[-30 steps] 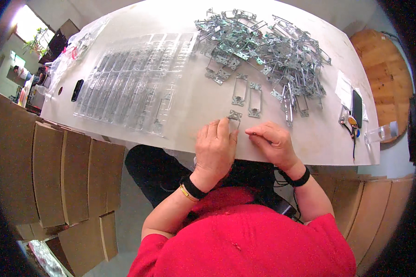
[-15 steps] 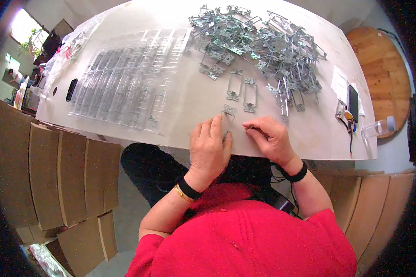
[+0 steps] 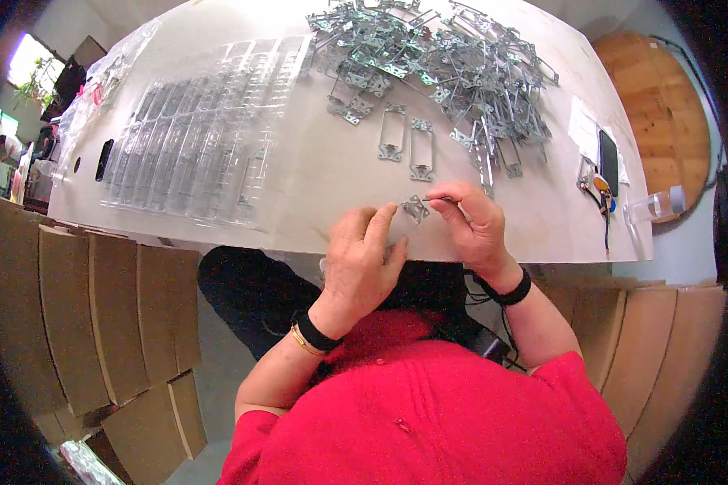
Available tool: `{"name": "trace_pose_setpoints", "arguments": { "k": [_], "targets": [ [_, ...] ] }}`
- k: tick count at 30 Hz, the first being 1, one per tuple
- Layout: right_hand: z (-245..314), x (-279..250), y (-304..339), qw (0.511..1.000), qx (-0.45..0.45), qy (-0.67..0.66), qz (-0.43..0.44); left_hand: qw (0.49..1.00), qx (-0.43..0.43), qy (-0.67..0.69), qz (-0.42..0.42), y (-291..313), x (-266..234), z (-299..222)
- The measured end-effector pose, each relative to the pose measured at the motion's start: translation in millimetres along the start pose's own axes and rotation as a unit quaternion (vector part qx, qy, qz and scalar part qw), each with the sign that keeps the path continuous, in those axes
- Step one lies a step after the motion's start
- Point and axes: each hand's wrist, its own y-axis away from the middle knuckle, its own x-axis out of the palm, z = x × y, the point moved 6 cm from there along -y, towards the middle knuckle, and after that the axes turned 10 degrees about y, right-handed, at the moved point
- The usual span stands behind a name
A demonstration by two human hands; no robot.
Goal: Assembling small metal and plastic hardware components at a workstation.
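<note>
My left hand [image 3: 360, 252] is closed on a metal bracket [image 3: 415, 208] near the table's front edge. The bracket's end plate with holes sticks out past my fingertips; the rest is mostly hidden by the hand. My right hand [image 3: 476, 226] pinches a thin dark piece [image 3: 438, 199] between thumb and forefinger, its tip close to the end plate. Whether they touch, I cannot tell. Just beyond my hands, two similar long bracket frames, one bracket [image 3: 391, 151] left of another bracket [image 3: 421, 171], lie side by side. Farther back is a heap of brackets [image 3: 461, 73].
Clear plastic trays [image 3: 182, 153] with long slots cover the table's left part. At the right lie a black phone [image 3: 608, 166], keys [image 3: 598, 184] and a clear bottle [image 3: 655, 206]. A round wooden board [image 3: 663, 113] stands beyond. Cardboard boxes [image 3: 65, 315] flank me.
The bracket's end plate has turned and come up between my hands, nearer the right fingertips. My right hand has risen slightly toward it. The whole view has shifted a little.
</note>
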Motion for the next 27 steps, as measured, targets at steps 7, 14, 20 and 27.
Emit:
{"name": "trace_pose_setpoints", "arguments": {
  "k": [7,14,20,27],
  "targets": [
    [-2.8,1.6,-0.3,1.000,-0.005,0.015,0.005,0.999,-0.018,0.045,0.017,-3.6,0.9,-5.6],
    [-2.8,2.9,0.2,1.000,-0.003,0.022,0.008,0.999,-0.004,0.036,0.015,-4.8,1.0,-9.7],
    [-5.6,4.0,0.8,1.000,0.009,0.023,0.011,0.999,0.025,0.021,0.010,-6.4,-0.1,-14.9],
    [-7.2,5.2,1.0,0.999,0.008,0.027,0.019,0.999,0.025,0.018,0.016,-6.4,-0.2,-16.1]
  ]
}}
